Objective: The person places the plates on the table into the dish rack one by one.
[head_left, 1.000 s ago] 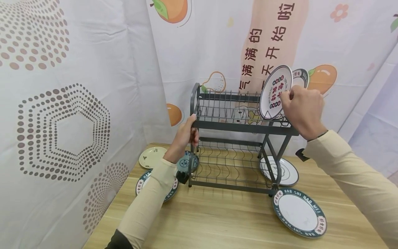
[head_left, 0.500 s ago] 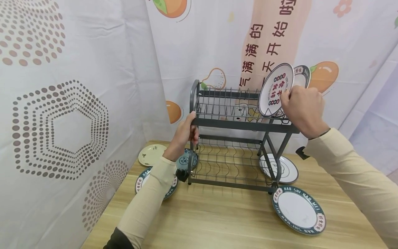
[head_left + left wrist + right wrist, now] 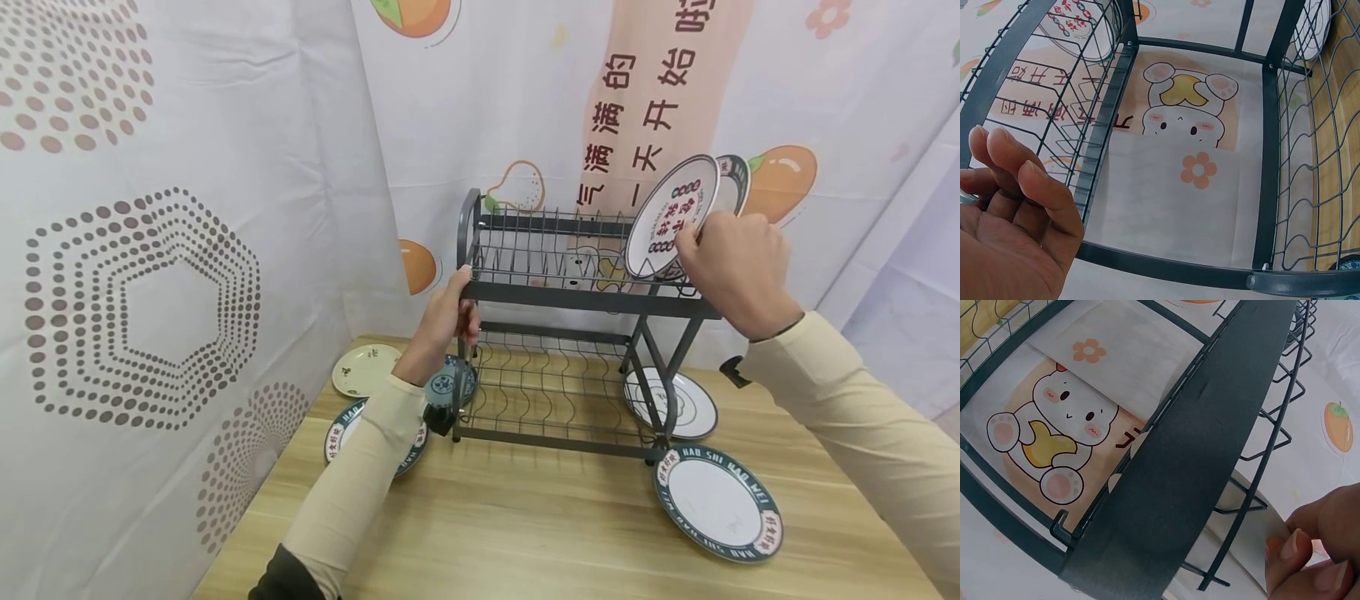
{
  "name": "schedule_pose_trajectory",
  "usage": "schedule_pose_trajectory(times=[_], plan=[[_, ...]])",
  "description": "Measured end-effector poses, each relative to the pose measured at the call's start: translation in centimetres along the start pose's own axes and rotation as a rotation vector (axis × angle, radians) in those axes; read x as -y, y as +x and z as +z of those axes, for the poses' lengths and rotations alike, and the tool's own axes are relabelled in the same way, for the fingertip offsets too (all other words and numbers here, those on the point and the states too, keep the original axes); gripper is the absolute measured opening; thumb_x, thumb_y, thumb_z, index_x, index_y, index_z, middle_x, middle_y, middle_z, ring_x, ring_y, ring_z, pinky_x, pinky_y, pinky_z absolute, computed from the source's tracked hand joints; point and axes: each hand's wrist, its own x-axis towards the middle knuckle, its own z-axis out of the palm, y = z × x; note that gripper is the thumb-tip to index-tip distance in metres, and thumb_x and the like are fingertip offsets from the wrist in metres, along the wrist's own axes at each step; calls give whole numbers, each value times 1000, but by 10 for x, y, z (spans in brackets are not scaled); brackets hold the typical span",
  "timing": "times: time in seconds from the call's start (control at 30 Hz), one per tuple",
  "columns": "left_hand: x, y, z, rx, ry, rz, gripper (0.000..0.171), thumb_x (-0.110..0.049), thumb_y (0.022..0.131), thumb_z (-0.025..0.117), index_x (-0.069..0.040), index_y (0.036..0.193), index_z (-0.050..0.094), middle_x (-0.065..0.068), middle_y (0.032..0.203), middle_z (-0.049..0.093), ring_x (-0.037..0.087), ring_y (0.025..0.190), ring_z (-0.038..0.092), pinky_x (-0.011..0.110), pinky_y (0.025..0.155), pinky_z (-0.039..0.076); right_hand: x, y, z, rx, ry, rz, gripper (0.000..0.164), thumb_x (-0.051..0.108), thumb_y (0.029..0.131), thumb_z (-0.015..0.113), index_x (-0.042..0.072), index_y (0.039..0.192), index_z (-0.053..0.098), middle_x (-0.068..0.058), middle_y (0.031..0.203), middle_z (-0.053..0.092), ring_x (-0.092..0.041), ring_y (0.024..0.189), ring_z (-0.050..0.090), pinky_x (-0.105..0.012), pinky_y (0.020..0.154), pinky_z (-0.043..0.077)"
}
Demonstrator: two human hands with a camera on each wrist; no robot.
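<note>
A dark two-tier dish rack [image 3: 570, 296] stands on the table. At its upper left front corner, my left hand [image 3: 442, 325] grips the frame, thumb on top and fingers below; the left wrist view shows those fingers [image 3: 1047, 194] curled beside the rail. My right hand [image 3: 738, 267] pinches the edge of a white plate [image 3: 663, 221] with red and blue characters. This plate stands tilted in the right end of the upper tier. Close behind it, a green-rimmed plate [image 3: 741, 179] also stands in the rack. In the right wrist view, the fingertips [image 3: 1294, 547] meet the plate's edge.
A large green-rimmed plate [image 3: 716, 504] lies at the right front, with a white dark-lined plate [image 3: 693, 408] behind it. Left of the rack lie a cream plate [image 3: 365, 371], a blue patterned plate [image 3: 457, 387] and another green-rimmed plate [image 3: 341, 437]. A printed curtain [image 3: 465, 100] hangs behind.
The plate in my right hand has tipped to the right, nearer the green-rimmed plate behind it. My left hand keeps its grip on the rack. The head view has shifted slightly.
</note>
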Motion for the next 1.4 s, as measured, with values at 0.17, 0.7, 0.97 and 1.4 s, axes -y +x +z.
schedule_pose_trajectory(times=[0.17,0.7,0.97,1.4], plan=[[0,-1,0,-3,-6,-16,71,-68,101,41,-9,61,42,4,55,54,19,46,52,35,54,49,0,-3,-1,20,-11,11,50,26,99,44,10,52,38,-5,46,34,-33,47,38,-46,41,28],[0,-1,0,-6,-10,-16,73,-70,101,41,-9,61,41,4,55,53,17,46,52,32,53,49,-29,-21,-6,-6,101,-74,59,39,105,50,14,52,41,1,44,36,-25,45,38,-38,43,22],[-1,-2,0,-6,-9,-11,69,-68,102,40,-10,64,40,3,55,53,17,45,52,31,52,48,-49,-35,-9,-21,120,-88,57,33,103,52,14,51,43,2,45,35,-22,46,36,-37,46,23],[0,-2,0,3,-9,-3,68,-68,102,39,-11,66,39,3,55,53,18,45,52,30,52,48,-79,-67,-6,59,108,-41,56,35,105,51,15,54,38,2,48,33,-21,47,33,-36,45,22]])
